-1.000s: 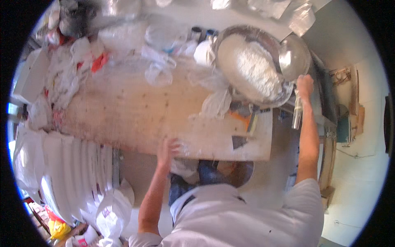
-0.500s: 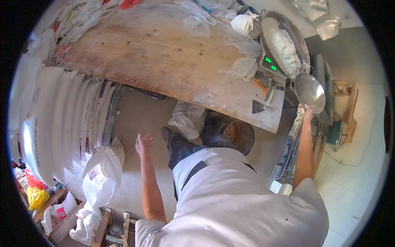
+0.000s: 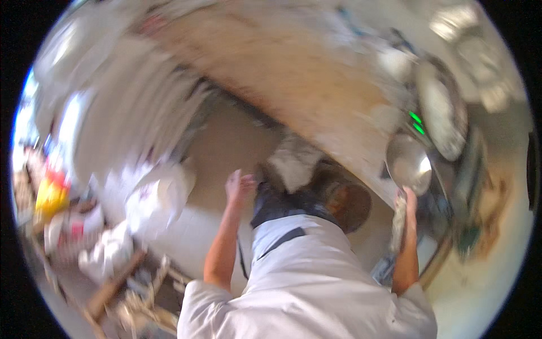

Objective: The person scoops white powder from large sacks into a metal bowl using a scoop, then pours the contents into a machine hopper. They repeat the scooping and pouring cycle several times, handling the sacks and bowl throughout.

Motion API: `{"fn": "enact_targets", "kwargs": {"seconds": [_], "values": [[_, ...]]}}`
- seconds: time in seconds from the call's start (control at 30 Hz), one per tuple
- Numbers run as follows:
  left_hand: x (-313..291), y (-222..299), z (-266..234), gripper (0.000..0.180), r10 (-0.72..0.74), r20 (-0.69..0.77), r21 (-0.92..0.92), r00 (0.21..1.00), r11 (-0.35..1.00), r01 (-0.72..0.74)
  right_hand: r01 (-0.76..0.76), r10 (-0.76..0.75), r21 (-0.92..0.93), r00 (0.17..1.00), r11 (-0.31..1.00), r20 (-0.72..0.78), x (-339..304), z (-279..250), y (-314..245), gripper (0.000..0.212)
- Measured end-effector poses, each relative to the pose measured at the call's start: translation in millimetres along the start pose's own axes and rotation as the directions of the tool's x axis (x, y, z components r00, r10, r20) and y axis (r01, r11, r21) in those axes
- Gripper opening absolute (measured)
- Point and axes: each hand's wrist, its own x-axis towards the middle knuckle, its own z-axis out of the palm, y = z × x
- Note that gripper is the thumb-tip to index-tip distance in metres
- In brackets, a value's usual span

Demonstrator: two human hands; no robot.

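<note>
The picture is blurred by motion. My right hand (image 3: 407, 199) grips the handle of a shiny metal scoop (image 3: 409, 164) held just off the right end of the wooden table (image 3: 293, 73). Beside it on the table sits a large metal bowl of white flour (image 3: 443, 113) on a scale with green lights (image 3: 416, 122). My left hand (image 3: 239, 185) hangs free with fingers apart, over the floor below the table's edge, holding nothing.
White sacks (image 3: 161, 195) and crumpled bags lie on the floor at lower left, with a yellow package (image 3: 51, 192) farther left. A stack of white trays (image 3: 113, 118) stands left of the table. A round brown tub (image 3: 344, 200) sits under the table's edge.
My view has swung further left and down. The left hand left the table edge and now hangs over the floor. The right hand still holds the scoop, now lower beside the table's end.
</note>
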Motion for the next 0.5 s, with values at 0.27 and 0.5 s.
{"fn": "enact_targets", "kwargs": {"seconds": [0.27, 0.5], "values": [[-114, -76, 45, 0.045, 0.076, -0.404, -0.221, 0.912, 0.959, -0.178, 0.052, 0.095, -0.232, 0.810, 0.971, 0.578, 34, 160, -86, 0.028], [-162, -83, -33, 0.039, 0.071, -0.612, -0.373, 0.787, 0.852, -0.367, 0.541, 0.126, -0.271, 0.290, 0.796, 0.949, -100, 384, -91, 0.022]]}}
